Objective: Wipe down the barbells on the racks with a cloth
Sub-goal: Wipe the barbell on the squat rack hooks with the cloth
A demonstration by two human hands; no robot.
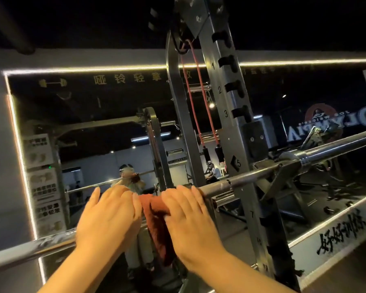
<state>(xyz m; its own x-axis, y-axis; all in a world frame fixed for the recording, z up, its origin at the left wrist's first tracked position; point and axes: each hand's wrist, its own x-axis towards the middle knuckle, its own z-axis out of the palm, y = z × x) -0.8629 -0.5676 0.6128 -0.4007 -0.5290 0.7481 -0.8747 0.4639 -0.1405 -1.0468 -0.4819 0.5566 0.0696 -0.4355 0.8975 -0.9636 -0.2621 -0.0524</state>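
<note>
The long steel barbell [251, 177] lies across the grey metal rack [237, 132]. The left hand [108, 216] curls over its bare shaft, and just beside it the right hand [190, 216] clamps the draped rust-red cloth [156, 227] on it.

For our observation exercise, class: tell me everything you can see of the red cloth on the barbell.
The red cloth is dark rust-red, soft-looking fabric, draped over the steel barbell just left of the rack upright. Its top wraps the bar; the rest hangs below in a loose, creased fold. The right hand holds its right part against the bar, thumb beneath. The blurred left hand lies over the bar, touching its left edge.
</note>
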